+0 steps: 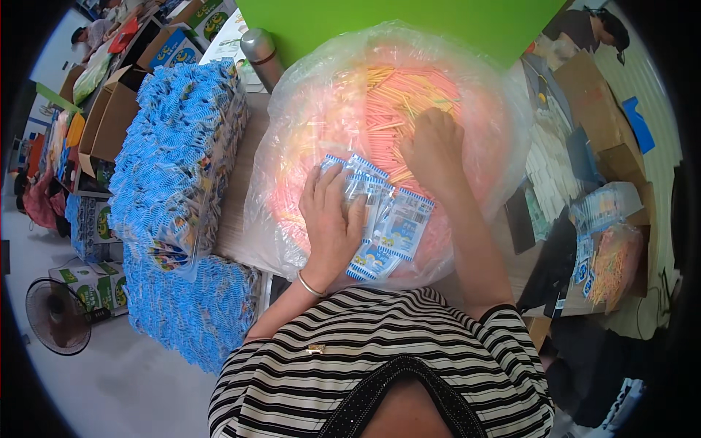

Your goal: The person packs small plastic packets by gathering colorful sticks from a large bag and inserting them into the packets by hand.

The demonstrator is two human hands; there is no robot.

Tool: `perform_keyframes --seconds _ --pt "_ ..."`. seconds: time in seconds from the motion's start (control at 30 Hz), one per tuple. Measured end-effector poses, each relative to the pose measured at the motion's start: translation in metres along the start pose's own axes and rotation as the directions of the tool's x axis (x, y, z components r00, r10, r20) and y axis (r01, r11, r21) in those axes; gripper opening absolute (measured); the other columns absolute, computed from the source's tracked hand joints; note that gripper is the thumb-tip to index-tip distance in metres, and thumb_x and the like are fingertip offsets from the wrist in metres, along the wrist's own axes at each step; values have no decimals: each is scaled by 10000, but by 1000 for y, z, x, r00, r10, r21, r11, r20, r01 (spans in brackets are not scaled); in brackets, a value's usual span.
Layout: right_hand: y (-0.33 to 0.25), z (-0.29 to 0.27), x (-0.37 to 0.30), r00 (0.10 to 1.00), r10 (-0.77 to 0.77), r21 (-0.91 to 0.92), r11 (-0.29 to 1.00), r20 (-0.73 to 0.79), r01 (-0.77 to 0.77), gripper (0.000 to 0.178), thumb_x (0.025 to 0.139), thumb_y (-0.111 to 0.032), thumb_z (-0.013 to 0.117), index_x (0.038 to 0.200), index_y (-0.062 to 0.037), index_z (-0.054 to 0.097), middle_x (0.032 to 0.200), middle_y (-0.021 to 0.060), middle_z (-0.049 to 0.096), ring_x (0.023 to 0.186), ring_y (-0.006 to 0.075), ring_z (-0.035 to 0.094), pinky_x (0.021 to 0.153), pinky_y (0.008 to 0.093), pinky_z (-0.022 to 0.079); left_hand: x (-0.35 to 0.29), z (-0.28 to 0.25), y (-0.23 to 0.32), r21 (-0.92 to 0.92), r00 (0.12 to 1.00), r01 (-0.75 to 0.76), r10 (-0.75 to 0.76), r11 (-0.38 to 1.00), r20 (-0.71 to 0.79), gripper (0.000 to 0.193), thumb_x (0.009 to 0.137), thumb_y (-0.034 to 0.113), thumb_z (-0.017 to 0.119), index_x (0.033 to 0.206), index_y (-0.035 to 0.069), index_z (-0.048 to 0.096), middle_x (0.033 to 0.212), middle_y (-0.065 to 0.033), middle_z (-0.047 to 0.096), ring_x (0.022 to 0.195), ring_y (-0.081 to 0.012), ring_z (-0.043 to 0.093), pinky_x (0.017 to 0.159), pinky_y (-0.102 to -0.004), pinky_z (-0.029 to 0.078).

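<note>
A large clear plastic bag (511, 139) stands gathered around a heap of thin pink and yellow sticks (383, 120). Fingers curled inward, my right hand (434, 150) is down at the heap, and stick ends show beside its fingertips. What lies under its palm is hidden. Several small blue-and-white printed packets (400, 226) overlap on the near side of the bag. My left hand (328, 212) rests on their left part with its fingers stretched out and slightly apart.
On the left rises a tall stack of blue-edged packets (171, 139), with more below it. A metal flask (261, 55) stands behind the bag, near a green panel (401, 25). Cardboard boxes (595, 95) are at the right. A fan (58, 315) sits lower left. Other people are farther off.
</note>
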State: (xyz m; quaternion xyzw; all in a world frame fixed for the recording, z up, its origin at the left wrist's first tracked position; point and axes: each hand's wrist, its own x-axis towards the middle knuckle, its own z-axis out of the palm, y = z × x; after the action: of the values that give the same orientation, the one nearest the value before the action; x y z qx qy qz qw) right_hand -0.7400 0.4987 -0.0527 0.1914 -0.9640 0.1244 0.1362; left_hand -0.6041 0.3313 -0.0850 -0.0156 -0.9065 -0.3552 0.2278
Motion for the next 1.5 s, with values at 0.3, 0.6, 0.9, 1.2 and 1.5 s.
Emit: perform_keyframes --seconds 0.3,0.6,0.9,1.2,1.5 --pt "3 1 4 995 -82 22 996 -63 84 192 918 -174 562 935 13 597 1007 174 586 1015 363 542 885 502 412 1 -4 4 50 1000 -31 31 998 7 523 860 175 673 1327 9 507 1369 -194 498 1342 -464 353 1103 -542 251" --pt "-8 -45 -22 967 17 778 590 255 -216 297 1010 -246 544 1095 38 536 870 102 590 819 194 619 719 339 494 45 -16 34 -348 999 44 -47 936 -1 404 890 117 686 1245 -46 586 1205 -180 618 1110 -316 598 899 -415 488" --pt "-9 -28 -28 899 -153 893 268 411 -363 285 1034 -227 512 1130 41 508 843 77 628 715 158 628 650 302 507 91 -2 37 -716 853 519 -227 468 470 161 935 103 667 940 -55 636 757 -95 698 672 -147 673 606 -274 530" --pt "-12 -20 -27 981 129 755 627 143 -193 346 1024 -213 515 1230 64 532 987 187 672 864 242 656 762 366 508 94 19 26 -481 963 269 -227 834 145 204 919 111 676 770 -19 624 671 -96 650 586 -158 624 547 -301 464" --pt "-7 -27 -27 963 -32 783 589 269 -199 255 1023 -182 501 1122 50 542 871 188 653 791 241 668 700 380 508 97 15 28 -312 999 -12 21 950 25 186 883 105 683 758 -17 619 688 -155 601 603 -271 612 577 -368 467"
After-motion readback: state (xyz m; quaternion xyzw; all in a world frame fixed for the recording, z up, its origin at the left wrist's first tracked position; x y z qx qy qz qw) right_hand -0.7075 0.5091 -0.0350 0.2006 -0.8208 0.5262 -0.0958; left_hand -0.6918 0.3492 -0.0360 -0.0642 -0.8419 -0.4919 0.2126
